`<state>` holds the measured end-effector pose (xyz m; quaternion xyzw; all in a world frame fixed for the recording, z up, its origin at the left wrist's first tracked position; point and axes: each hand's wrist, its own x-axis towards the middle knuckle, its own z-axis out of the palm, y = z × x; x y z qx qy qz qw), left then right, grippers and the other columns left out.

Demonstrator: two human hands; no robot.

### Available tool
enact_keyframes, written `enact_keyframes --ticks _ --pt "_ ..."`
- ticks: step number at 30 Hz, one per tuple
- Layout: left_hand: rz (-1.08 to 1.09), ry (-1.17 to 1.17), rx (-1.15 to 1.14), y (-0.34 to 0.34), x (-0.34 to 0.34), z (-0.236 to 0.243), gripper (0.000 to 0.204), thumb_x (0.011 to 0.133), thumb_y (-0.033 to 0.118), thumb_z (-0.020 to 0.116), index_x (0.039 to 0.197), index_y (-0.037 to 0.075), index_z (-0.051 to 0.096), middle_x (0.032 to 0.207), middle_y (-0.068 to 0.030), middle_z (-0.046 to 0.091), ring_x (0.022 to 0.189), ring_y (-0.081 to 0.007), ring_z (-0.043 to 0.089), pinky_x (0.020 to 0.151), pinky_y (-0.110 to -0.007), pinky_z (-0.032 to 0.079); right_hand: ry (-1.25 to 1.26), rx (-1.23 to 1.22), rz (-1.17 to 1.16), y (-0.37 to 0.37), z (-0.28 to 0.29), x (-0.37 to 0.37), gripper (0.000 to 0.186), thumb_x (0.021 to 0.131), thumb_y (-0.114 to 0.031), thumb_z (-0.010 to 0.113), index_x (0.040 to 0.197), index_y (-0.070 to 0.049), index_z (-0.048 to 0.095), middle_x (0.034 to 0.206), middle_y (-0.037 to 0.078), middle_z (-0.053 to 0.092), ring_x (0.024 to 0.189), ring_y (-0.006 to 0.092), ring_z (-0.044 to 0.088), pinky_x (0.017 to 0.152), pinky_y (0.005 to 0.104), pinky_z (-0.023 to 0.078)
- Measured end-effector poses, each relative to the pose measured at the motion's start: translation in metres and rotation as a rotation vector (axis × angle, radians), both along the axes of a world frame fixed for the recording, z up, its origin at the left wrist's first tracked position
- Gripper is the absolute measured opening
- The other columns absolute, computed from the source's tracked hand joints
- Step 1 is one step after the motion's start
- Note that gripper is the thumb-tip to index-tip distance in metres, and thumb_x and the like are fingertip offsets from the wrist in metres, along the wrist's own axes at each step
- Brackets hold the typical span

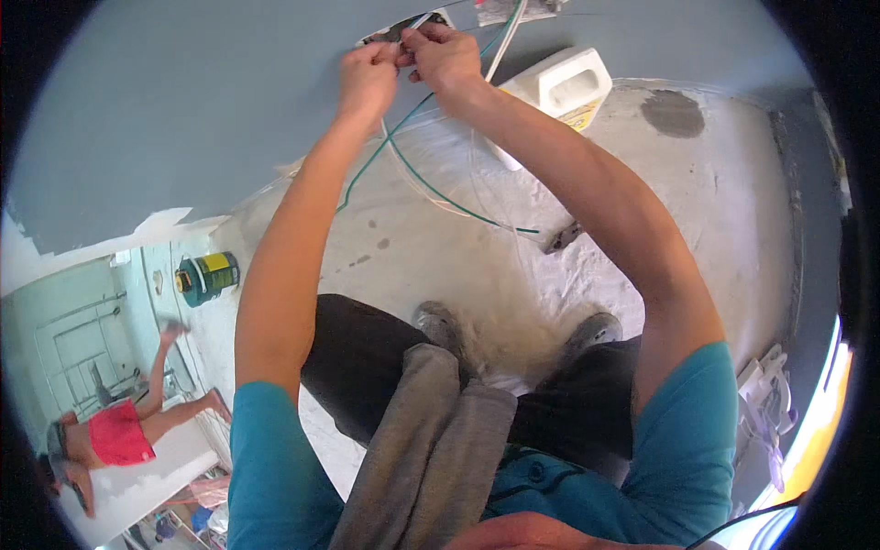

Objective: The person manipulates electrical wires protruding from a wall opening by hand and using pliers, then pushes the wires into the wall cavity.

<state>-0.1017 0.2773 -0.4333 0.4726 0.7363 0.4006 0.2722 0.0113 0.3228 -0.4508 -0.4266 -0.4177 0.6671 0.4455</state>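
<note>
Both arms stretched up toward twelve o'clock, left hand [368,78] and right hand [445,57] side by side, fingers pinched shut on thin wires [409,30] at a wall opening [403,29] in the blue-grey wall [183,110]. Green wire [431,188] trailing down from the hands toward five o'clock, long axis diagonal. Below, a dusty concrete floor [715,202], white canister [559,87] at one o'clock, paint can [209,277] at nine o'clock.
</note>
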Motion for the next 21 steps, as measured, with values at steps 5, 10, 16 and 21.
enact_keyframes --ticks 5,10,16,21 --pt "0.015 -0.025 0.033 -0.006 -0.008 -0.004 0.024 0.101 0.023 0.058 0.099 0.005 0.073 0.073 0.0044 0.053 0.059 -0.0063 0.040 0.049 -0.025 0.032 0.017 0.027 -0.014 -0.025 0.012 0.018 0.021 0.097 -0.013 0.062 0.108 0.005 0.066 0.093 0.012 0.071 0.074 0.0185 0.071 0.056 0.0317 0.057" --pt "-0.011 0.038 0.036 -0.010 -0.013 -0.002 0.023 0.101 0.024 0.059 0.101 0.006 0.074 0.071 0.0060 0.050 0.056 -0.0058 0.037 0.048 -0.025 0.029 0.119 0.017 -0.231 -0.004 0.021 0.061 0.023 0.098 -0.013 0.062 0.113 0.003 0.065 0.097 0.011 0.069 0.077 0.0180 0.070 0.063 0.0319 0.059" --pt "0.000 0.019 0.004 -0.007 -0.009 0.003 0.024 0.100 0.026 0.061 0.100 0.005 0.074 0.073 0.0050 0.050 0.057 -0.0062 0.035 0.049 -0.026 0.028 0.367 0.062 0.006 0.035 -0.004 0.090 0.019 0.101 -0.010 0.056 0.120 -0.006 0.057 0.085 0.000 0.063 0.070 0.0122 0.059 0.061 0.0279 0.049" --pt "0.010 0.055 0.005 -0.009 -0.010 0.005 0.025 0.099 0.027 0.062 0.100 0.005 0.074 0.073 0.0033 0.050 0.058 -0.0070 0.035 0.050 -0.027 0.030 0.016 0.138 -0.028 0.024 0.009 0.083 0.017 0.102 -0.014 0.056 0.113 -0.003 0.064 0.089 0.003 0.066 0.074 0.0123 0.061 0.062 0.0292 0.051"
